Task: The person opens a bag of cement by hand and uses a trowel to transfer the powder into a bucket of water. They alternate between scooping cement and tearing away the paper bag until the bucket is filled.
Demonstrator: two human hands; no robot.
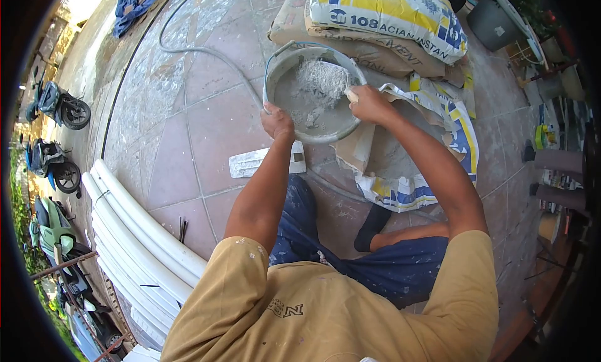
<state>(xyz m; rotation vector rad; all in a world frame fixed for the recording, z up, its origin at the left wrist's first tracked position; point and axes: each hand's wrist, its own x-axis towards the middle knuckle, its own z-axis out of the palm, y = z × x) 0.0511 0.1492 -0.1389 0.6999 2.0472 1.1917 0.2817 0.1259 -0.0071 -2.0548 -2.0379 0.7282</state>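
A grey bucket (pixel 273 77) stands on the tiled floor in front of me, with grey paste and dry powder inside. My left hand (pixel 277 121) is closed on its near left rim. The pale handle of a trowel (pixel 352 96) is in my right hand (pixel 370 104), at the bucket's right side. Grey powder (pixel 322 79) lies heaped over the trowel's blade inside the bucket, hiding most of it. Below the bucket, a flat white plastering trowel (pixel 249 163) rests on the floor. An opened bag of grey powder (pixel 400 152) lies to the right, under my right forearm.
Full cement bags (pixel 388 17) are stacked beyond the bucket. A grey hose (pixel 216 52) runs across the tiles behind it. White pipes (pixel 141 237) lie at the left. Parked motorbikes (pixel 62 105) stand farther left. A dark tub (pixel 494 24) is at the far right.
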